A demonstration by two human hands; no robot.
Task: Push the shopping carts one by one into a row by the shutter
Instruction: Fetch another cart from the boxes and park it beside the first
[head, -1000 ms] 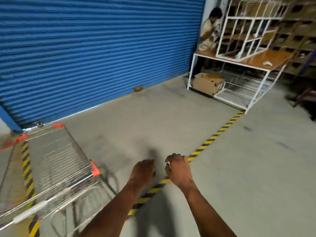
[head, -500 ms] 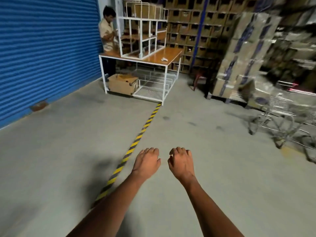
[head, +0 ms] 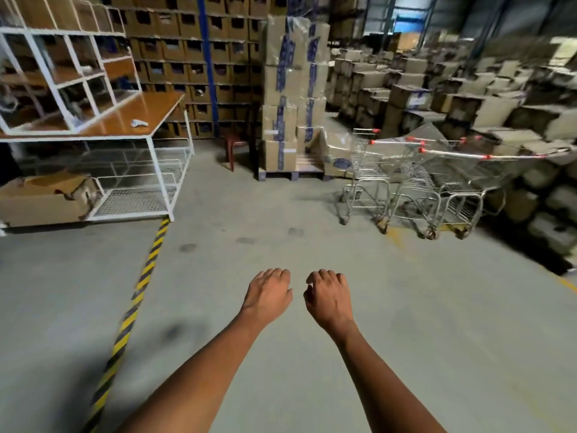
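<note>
Shopping carts (head: pixel 437 179): a cluster of wire carts with red handle ends, nested close together at right, on the concrete floor (head: pixel 406 307) against stacks of cardboard boxes (head: pixel 468 98). No shutter in view. Carts stand well apart from both hands.

Left hand (head: pixel 268 295) and right hand (head: pixel 327 296): held out side by side over bare floor, palms down, fingers loosely curled, holding nothing.

Wrapped box stack on a pallet (head: pixel 292 95) just left of the carts. Yellow-black floor stripe (head: pixel 137 295) runs from lower left up to a white-framed counter (head: pixel 131 117) with a wood top; small white object (head: pixel 139 123) lies on it. Open carton (head: pixel 43 195) beside the counter's lower shelf.
</note>
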